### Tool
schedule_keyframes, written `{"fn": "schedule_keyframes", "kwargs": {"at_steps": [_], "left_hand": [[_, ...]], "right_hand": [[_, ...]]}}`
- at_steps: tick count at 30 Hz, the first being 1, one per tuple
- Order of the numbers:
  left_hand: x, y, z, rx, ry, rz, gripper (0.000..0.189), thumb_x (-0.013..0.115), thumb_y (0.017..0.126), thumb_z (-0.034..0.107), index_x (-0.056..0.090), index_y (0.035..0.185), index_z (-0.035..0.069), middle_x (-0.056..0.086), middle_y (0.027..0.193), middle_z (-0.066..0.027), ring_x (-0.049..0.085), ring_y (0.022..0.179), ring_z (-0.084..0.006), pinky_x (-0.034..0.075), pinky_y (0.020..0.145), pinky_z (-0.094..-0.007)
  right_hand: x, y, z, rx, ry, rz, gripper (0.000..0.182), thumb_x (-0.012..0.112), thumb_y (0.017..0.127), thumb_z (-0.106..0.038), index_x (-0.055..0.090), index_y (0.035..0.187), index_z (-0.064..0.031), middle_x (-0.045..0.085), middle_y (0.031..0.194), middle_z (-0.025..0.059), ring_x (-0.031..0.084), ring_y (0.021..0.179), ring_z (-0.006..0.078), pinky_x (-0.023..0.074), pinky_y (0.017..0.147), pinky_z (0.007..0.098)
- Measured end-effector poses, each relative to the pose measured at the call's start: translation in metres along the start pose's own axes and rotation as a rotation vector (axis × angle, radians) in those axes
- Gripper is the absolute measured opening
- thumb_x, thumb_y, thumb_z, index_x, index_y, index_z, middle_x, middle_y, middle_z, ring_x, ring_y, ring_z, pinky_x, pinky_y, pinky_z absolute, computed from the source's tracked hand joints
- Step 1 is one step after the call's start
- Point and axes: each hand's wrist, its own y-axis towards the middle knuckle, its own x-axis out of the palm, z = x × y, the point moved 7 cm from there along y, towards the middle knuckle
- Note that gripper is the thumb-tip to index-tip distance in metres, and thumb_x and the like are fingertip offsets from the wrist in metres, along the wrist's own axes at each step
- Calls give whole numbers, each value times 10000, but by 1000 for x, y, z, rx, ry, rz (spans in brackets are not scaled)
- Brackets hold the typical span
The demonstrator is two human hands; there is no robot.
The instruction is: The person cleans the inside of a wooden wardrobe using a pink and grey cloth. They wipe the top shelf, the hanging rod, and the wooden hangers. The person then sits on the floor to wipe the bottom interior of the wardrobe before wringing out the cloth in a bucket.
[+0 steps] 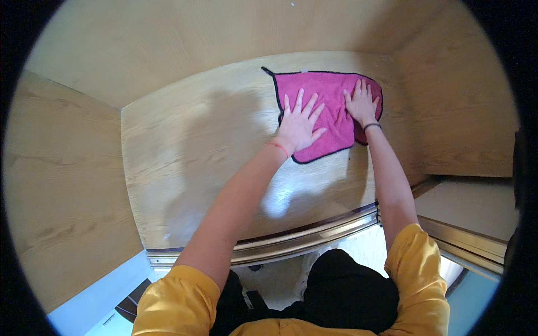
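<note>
A pink cloth (336, 90) with black edging and a small black hanging loop lies spread on the wooden floor panel (218, 147) of a cabinet, towards its right side. My left hand (298, 126) rests palm down on the cloth's left part, fingers spread. On the right part lies my right hand (361, 103), also palm down, with its fingers somewhat apart. Wrinkles run through the cloth between the two hands, and its right end is rumpled near my right wrist. Neither hand grips the fabric.
Wooden side panels stand at the left (67, 180) and right (458, 105), with a back panel (218, 33) beyond. A metal sliding-door track (302, 239) runs along the near edge, under my forearms. A sliding door panel (466, 206) is at the right.
</note>
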Motion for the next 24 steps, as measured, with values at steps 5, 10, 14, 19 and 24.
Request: {"fn": "schedule_keyframes", "kwargs": {"at_steps": [5, 10, 14, 19, 24], "left_hand": [[-48, -85, -6, 80, -73, -16, 692, 531, 881, 533, 402, 1452, 163, 251, 1554, -159, 145, 1424, -478, 122, 1061, -731], [-93, -217, -33, 35, 19, -308, 718, 532, 876, 554, 364, 1474, 194, 207, 1568, -157, 126, 1422, -492, 109, 1059, -736], [-141, -314, -51, -105, -161, -421, 646, 592, 891, 447, 403, 1431, 147, 238, 1539, -185, 108, 1425, -498, 99, 1080, -711], [-144, -296, -96, -656, -352, 37, 540, 615, 909, 358, 456, 1364, 114, 189, 1517, -215, 103, 1374, -584, 122, 1063, -719], [-104, -215, -177, -549, 269, -4, 646, 465, 936, 535, 314, 1497, 252, 170, 1587, -114, 57, 1407, -546, 78, 1016, -784]], "right_hand": [[-33, -110, -77, -350, 113, 183, 704, 435, 959, -459, 293, 1472, 1, 247, 1559, 162, 192, 1452, 336, 120, 1156, 568], [-69, -240, -170, -646, 206, -8, 767, 534, 884, -383, 298, 1434, 98, 204, 1519, 318, 125, 1435, 469, 74, 1167, 568], [-83, -273, -220, -752, 299, -208, 783, 625, 850, -382, 343, 1415, 79, 194, 1477, 383, 142, 1400, 533, 136, 1144, 595], [-67, -218, -260, -763, 322, -67, 792, 624, 859, -454, 343, 1447, -5, 211, 1483, 357, 172, 1398, 515, 151, 1144, 586], [-40, -130, -290, -738, 339, 157, 691, 473, 920, -551, 363, 1471, -150, 258, 1537, 213, 210, 1433, 387, 149, 1160, 541]]}}
